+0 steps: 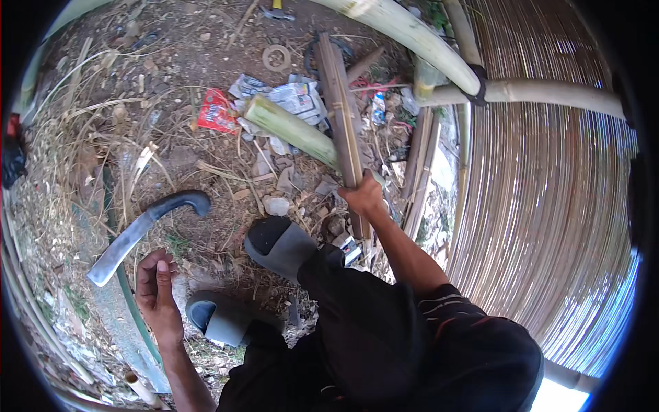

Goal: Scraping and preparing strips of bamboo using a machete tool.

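My right hand (365, 198) is wrapped round the near part of a long brown bundle of split bamboo slats (338, 103), which points away from me. Beside that bundle, a thick pale-green bamboo piece (288, 130) lies on the ground, its near end against the slats. My left hand (156, 285) hovers at the lower left, fingers loosely bent and thumb raised, with nothing seen in it. Just beyond it lies a machete (127, 244) with a broad grey blade and a dark curved handle.
A woven slat wall (542, 199) fills the right side, with bamboo poles (412, 38) fixed before it. A red packet (218, 111), newspaper (302, 101), a tape roll (276, 58) and a yellow-headed tool (277, 9) lie on the littered ground. My grey sandals (292, 250) stand close by.
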